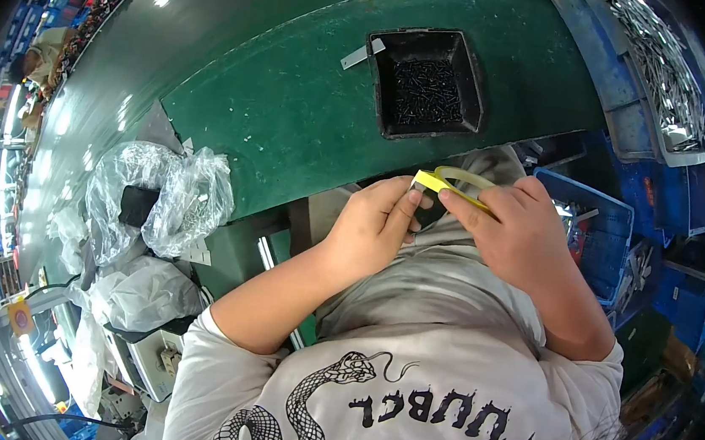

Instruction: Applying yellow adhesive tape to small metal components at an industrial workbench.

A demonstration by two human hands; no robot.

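Observation:
Over my lap, my right hand is closed around a roll of yellow adhesive tape, its ring standing up above the fingers. A short, flat stretch of yellow tape runs from the roll to my left hand. The left thumb and fingers pinch together at the end of this stretch, and a small pale edge shows at their tips. Whether another small part sits inside the left pinch is hidden by the fingers. Both hands are close together, just off the near edge of the green table.
A black bin of small dark screw-like pieces stands on the table, a pale metal strip at its rim. Clear plastic bags lie left. At right are a blue basket and a crate of metal strips.

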